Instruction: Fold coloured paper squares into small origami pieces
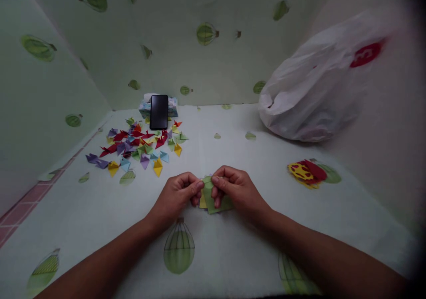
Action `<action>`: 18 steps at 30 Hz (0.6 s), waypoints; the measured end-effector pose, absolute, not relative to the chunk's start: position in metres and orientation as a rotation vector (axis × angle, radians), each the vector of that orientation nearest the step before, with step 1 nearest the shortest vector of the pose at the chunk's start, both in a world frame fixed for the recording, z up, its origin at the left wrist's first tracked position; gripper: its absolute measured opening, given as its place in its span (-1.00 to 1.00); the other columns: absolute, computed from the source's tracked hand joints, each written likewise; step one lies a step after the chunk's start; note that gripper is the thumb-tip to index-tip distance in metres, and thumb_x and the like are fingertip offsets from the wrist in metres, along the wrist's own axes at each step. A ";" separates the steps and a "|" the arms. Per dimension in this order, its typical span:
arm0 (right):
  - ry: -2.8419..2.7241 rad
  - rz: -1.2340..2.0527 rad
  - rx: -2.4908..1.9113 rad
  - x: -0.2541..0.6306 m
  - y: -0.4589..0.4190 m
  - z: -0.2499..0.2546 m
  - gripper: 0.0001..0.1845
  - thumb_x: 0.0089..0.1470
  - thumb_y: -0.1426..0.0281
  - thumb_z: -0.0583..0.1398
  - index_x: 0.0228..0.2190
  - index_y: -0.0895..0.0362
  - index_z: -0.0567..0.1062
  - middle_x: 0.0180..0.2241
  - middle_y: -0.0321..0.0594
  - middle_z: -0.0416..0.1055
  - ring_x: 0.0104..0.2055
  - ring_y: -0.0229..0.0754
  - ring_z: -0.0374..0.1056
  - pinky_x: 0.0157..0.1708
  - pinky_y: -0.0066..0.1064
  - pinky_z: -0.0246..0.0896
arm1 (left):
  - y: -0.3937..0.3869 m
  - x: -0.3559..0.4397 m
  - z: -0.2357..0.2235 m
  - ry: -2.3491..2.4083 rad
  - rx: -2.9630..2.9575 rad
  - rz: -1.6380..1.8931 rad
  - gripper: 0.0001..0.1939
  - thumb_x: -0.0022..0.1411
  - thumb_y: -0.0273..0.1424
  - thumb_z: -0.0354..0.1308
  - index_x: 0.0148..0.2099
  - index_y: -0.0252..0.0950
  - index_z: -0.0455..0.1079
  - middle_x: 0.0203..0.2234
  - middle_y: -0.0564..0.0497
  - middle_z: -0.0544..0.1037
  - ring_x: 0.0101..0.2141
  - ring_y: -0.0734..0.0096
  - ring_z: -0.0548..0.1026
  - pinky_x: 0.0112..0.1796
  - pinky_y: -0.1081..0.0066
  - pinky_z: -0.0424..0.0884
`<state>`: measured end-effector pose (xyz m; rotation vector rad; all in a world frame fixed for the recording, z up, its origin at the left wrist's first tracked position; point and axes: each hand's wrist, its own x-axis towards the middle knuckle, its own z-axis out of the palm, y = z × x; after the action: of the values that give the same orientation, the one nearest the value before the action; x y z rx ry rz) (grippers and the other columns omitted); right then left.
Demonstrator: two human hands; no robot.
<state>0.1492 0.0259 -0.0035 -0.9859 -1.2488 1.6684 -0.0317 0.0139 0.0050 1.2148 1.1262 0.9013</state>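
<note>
Between my two hands is a small piece of green folded paper [208, 182], pinched at both ends. My left hand [178, 194] grips its left edge between thumb and forefinger. On the other side, my right hand [234, 186] pinches the right edge the same way, its other fingers curled under. Directly beneath lies a little stack of square paper sheets [213, 206], green on top with yellow showing at the left. My fingers hide part of the stack and of the folded piece. Farther back on the left, many folded paper cranes [144, 148] in several colours are heaped.
A black phone [159, 112] leans on a tissue box [173, 107] behind the cranes. A bulky white plastic bag [309, 90] stands at the back right. Red and yellow cut-out pieces [306, 173] lie on the right of the balloon-patterned surface [213, 254]. Walls rise behind and beside.
</note>
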 end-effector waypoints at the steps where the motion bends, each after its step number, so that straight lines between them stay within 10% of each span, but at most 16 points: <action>1: -1.237 1.665 -0.986 0.149 0.026 -0.003 -0.72 0.08 0.21 0.28 -0.47 0.14 0.39 -0.62 -0.38 0.45 -0.66 -0.33 0.37 -0.61 -0.50 0.25 | 0.014 -0.032 0.005 1.105 1.205 0.906 -0.73 0.17 -0.25 0.24 -0.44 -0.34 0.37 -0.62 0.12 0.43 -0.59 0.56 0.35 -0.48 0.51 0.27; 18: -1.260 1.643 -0.926 0.147 0.031 -0.008 -0.71 0.05 0.20 0.29 -0.47 0.15 0.38 -0.63 -0.39 0.44 -0.69 -0.35 0.35 -0.66 -0.54 0.22 | 0.014 -0.036 0.007 1.230 1.375 0.945 -0.64 0.28 -0.10 0.09 -0.21 -0.31 0.46 -0.56 0.08 0.45 -0.48 0.40 0.43 -0.35 0.43 0.35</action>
<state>0.1472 0.0309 -0.0075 -0.9261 -1.2602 1.6425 -0.0356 0.0140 0.0066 1.3752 1.2303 0.9446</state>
